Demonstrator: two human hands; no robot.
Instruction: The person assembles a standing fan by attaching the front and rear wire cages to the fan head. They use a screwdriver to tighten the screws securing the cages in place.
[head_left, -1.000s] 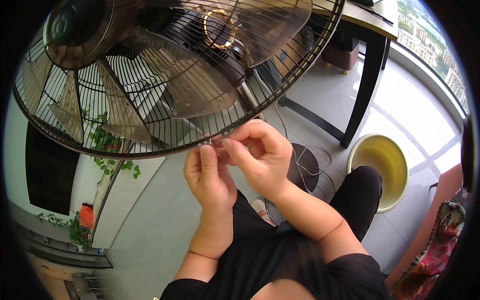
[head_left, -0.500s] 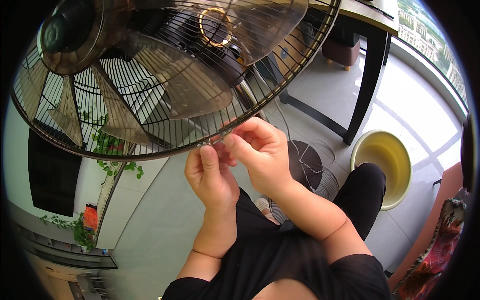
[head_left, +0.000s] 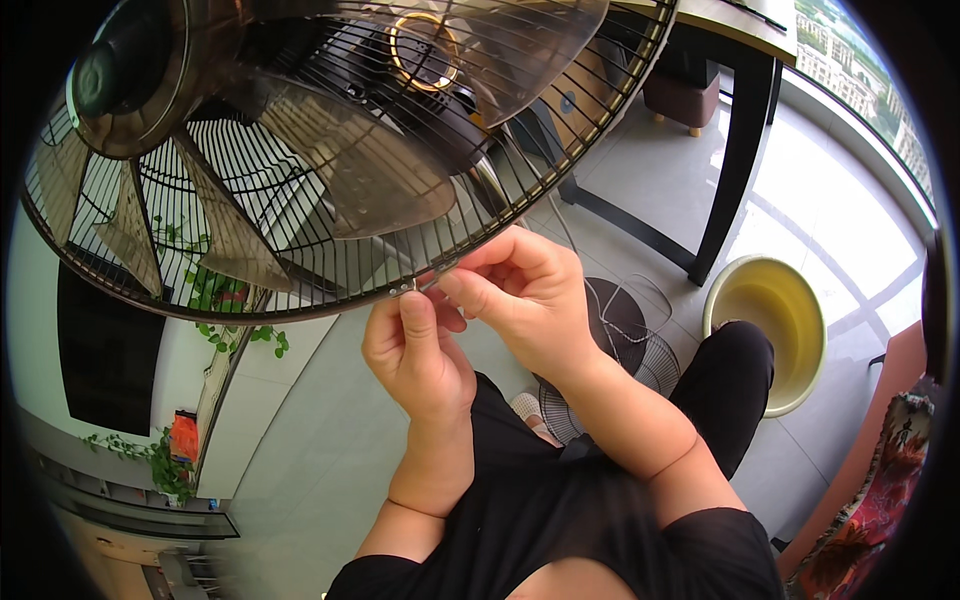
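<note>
A large fan (head_left: 395, 190) with a dark wire guard and translucent, dirt-streaked blades fills the upper left. Around the guard's edge runs a dark rim band (head_left: 320, 308), with small metal clasp ends (head_left: 401, 291) at its lower side. My left hand (head_left: 425, 355) is closed in a pinch at the left clasp end, thumb upright in front. Just to its right, my right hand (head_left: 535, 305) pinches the other part of the rim clasp between thumb and forefinger. My fingertips hide much of the small gap between the clasp ends.
A dark round fan base (head_left: 612, 322) with a looped cable and a loose wire guard (head_left: 655, 375) lie on the floor by my legs. To the right stands a yellow bucket (head_left: 770, 290). A black-legged table (head_left: 735, 170) is at the upper right, with a stool (head_left: 682, 105) beneath.
The fan's rim and both hands sit slightly further left in the picture. My right thumb has shifted a little along the clasp; both hands keep their pinch.
</note>
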